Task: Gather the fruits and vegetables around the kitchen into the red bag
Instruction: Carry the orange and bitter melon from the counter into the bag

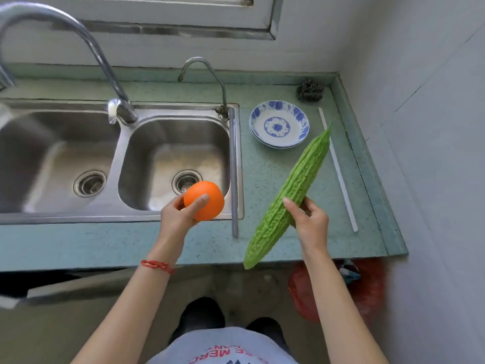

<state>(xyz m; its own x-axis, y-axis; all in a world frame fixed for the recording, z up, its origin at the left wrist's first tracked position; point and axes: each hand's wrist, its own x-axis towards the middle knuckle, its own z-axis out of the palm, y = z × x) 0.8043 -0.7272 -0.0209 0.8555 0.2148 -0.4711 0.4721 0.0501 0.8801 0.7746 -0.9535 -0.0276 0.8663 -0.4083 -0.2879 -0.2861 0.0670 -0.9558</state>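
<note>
Over countertop (275,185), hands gripping orange (206,199), gourd (288,195)

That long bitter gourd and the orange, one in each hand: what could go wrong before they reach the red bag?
The right hand grips the bitter gourd near its middle, so either long end might swing into the blue-and-white bowls.

The left hand holds the orange over the sink edge; if it slips, it could roll into the basin.

The red bag sits low under the counter, partly hidden, so a drop might miss.
</note>
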